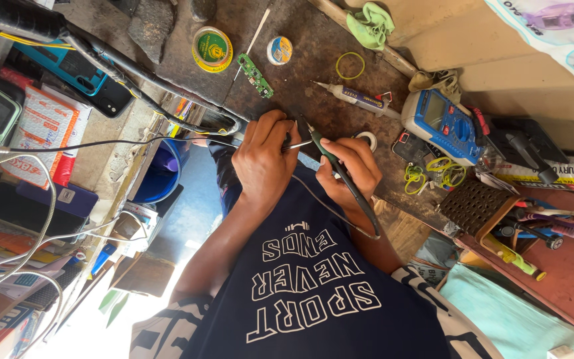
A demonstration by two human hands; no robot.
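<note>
Looking down, head view: right hand (352, 166) clamped round soldering iron (360, 206). Long body slanting, tip up-left by table edge, tail back toward chest. Left hand (264, 166) pinching thin metal piece (298, 143), lying flat, pointing right at iron tip. Both ends nearly meeting between hands, over brown table (313, 53).

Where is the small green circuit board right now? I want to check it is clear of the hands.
In the head view the green circuit board lies on the dark bench top, above the hands, between the round yellow-green tin and the small solder spool.
</note>
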